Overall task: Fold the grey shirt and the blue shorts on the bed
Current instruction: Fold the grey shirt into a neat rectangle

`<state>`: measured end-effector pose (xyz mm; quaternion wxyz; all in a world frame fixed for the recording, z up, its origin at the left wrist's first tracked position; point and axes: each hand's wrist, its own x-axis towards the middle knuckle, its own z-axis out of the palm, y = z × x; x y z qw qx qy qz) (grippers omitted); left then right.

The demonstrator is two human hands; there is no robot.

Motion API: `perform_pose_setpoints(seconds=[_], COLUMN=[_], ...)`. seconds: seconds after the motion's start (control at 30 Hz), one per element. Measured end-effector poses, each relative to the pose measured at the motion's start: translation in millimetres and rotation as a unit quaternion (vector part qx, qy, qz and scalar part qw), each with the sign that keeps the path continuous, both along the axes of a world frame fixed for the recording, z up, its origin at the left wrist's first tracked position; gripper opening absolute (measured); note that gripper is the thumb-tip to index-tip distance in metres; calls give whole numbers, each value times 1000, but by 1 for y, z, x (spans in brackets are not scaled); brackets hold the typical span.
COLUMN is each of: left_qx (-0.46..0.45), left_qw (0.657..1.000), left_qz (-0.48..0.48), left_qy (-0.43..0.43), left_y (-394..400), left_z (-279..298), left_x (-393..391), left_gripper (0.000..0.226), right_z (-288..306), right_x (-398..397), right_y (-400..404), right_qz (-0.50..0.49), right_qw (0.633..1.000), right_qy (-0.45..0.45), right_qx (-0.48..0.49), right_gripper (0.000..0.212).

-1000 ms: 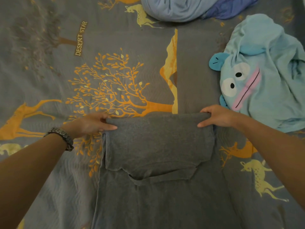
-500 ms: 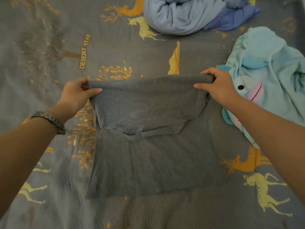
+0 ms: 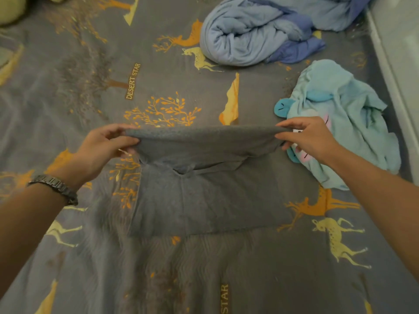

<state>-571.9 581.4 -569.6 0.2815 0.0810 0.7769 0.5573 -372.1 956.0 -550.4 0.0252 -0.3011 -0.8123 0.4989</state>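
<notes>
The grey shirt (image 3: 204, 196) lies partly folded in the middle of the bed, its collar flap hanging from a raised fold edge. My left hand (image 3: 106, 146) pinches the left end of that edge, and my right hand (image 3: 306, 137) pinches the right end. The edge is lifted off the bed and pulled taut between them. The lower part of the shirt rests flat on the bedsheet (image 3: 68, 109). A crumpled light-blue garment with a cartoon face (image 3: 344, 118) lies to the right, partly behind my right hand; I cannot tell whether it is the blue shorts.
A rolled light-blue and purple blanket (image 3: 254, 32) lies at the far side of the bed. A white wall or bed frame (image 3: 399, 53) runs along the right edge. A pale pillow (image 3: 9, 7) shows at the top left corner.
Both hands have carried the shirt's folded edge up and away from me, off the sheet. The whole shirt has shifted farther up the bed, and its bottom hem has come into view.
</notes>
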Motion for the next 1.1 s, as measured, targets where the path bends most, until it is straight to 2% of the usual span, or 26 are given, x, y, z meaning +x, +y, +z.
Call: perform_pose_setpoints(seconds=[0.07, 0.2, 0.23, 0.3, 0.33, 0.4, 0.47, 0.7, 0.8, 0.9, 1.03, 1.1], left_qx=[72, 131, 146, 169, 162, 122, 85, -16, -75, -156, -216, -258], left_qw=[995, 985, 981, 976, 977, 983, 987, 996, 995, 987, 974, 958], left_qz=[22, 51, 58, 70, 80, 101, 107, 60, 52, 38, 51, 104], left_qy=[-61, -103, -111, -118, -114, -95, -85, -70, -27, 13, 38, 60], left_y=[-7, -21, -25, -34, -39, -49, -57, -76, -78, -81, -77, -70], left_z=[4, 10, 10, 7, 2, -11, -26, -84, -102, -111, -98, -86], left_x=[19, 54, 63, 81, 90, 109, 128, 175, 181, 181, 173, 163], left_gripper=[25, 38, 34, 10, 14, 6, 18, 23, 25, 27, 22, 22], right_z=[3, 2, 1, -3, -5, -13, -24, -82, -97, -104, -103, -97], right_x=[15, 49, 57, 74, 81, 98, 113, 160, 167, 170, 171, 165], right_y=[-10, -28, -33, -43, -48, -59, -69, -98, -110, -117, -111, -103], right_qz=[-26, -44, -55, -92, -111, -141, -158, -204, -210, -173, -128, -99], right_qw=[997, 992, 990, 980, 974, 966, 963, 951, 945, 966, 980, 983], right_qy=[-7, 27, 35, 48, 53, 51, 36, -49, -81, -99, -132, -137], right_qx=[-65, -111, -128, -171, -190, -210, -216, -228, -237, -163, -72, 64], right_gripper=[24, 21, 17, 4, 3, 10, 18, 14, 14, 12, 16, 22])
